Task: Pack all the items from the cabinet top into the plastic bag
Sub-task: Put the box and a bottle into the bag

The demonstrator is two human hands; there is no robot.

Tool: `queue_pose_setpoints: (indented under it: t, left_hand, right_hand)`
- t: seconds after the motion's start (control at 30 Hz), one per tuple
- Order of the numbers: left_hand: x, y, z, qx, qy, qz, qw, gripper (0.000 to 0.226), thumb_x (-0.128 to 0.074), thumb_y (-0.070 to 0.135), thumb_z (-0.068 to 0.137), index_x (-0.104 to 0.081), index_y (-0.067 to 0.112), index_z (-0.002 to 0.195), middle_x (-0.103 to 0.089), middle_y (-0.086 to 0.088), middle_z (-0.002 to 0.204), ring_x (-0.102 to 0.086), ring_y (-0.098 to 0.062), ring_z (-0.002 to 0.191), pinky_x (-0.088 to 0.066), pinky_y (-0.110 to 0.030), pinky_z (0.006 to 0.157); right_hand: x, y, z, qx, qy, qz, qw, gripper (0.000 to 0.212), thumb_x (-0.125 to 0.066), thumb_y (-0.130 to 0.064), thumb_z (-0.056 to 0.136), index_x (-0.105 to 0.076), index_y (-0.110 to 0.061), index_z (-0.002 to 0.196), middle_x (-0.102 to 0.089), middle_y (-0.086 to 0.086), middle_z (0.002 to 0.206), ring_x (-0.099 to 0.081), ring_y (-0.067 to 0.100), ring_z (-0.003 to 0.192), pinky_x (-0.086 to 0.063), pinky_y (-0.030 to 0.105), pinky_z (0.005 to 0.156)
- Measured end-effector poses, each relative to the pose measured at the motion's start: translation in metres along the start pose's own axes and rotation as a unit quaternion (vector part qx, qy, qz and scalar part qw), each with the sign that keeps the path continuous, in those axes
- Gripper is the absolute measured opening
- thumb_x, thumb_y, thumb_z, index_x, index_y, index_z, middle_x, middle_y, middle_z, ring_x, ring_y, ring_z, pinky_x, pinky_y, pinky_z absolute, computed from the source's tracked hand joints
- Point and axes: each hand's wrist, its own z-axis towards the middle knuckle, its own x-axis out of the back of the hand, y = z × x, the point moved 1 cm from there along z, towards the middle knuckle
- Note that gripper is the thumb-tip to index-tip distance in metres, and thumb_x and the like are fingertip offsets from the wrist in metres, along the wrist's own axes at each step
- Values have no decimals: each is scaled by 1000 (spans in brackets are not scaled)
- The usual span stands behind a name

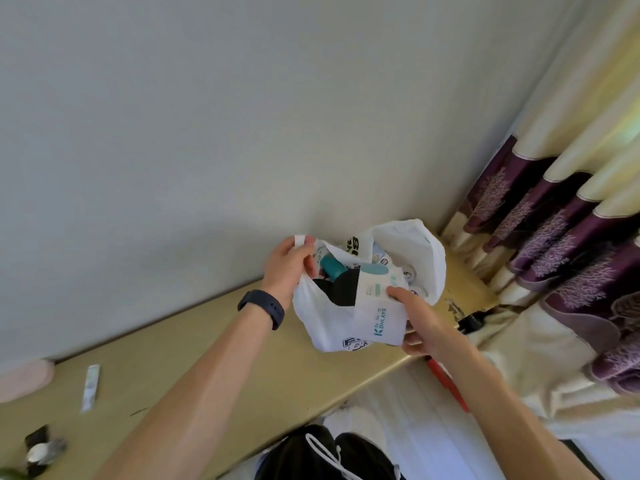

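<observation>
A white plastic bag (420, 251) stands open on the tan cabinet top (194, 355) near the wall corner. My left hand (285, 268) pinches the bag's left handle and holds the mouth open. My right hand (420, 320) grips a white pack of wet wipes (375, 306) with a teal lid, its upper end inside the bag's mouth. Inside the bag I see a teal bottle (332, 268), something black (341, 289) and several small round white items (408, 271).
On the cabinet top at the left lie a thin white tube (90, 387), a pink soft thing (26, 379) against the wall and a small dark item with a silver disc (41, 452). Purple and cream curtains (561, 244) hang at the right. A red object (446, 382) sits below the cabinet edge.
</observation>
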Motion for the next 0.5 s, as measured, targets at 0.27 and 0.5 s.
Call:
queue_pose_setpoints:
  t: [0.27, 0.5]
  left_hand:
    - [-11, 7, -14, -20, -154, 43, 987, 34, -57, 12, 95, -60, 30, 124, -54, -1, 65, -40, -14, 49, -40, -24, 58]
    - [15, -5, -12, -2, -137, 19, 990, 37, -60, 15, 95, -60, 30, 130, -60, -3, 70, -46, -16, 54, -42, -30, 69]
  right_hand:
    - [-30, -74, 22, 39, 30, -209, 977, 33, -54, -52, 88, -52, -19, 89, -54, 2, 74, -52, 16, 57, -43, 19, 50]
    - [-51, -60, 80, 87, 20, -160, 983, 9, -52, -17, 97, -51, -13, 89, -56, 3, 85, -61, 27, 103, -45, 27, 63]
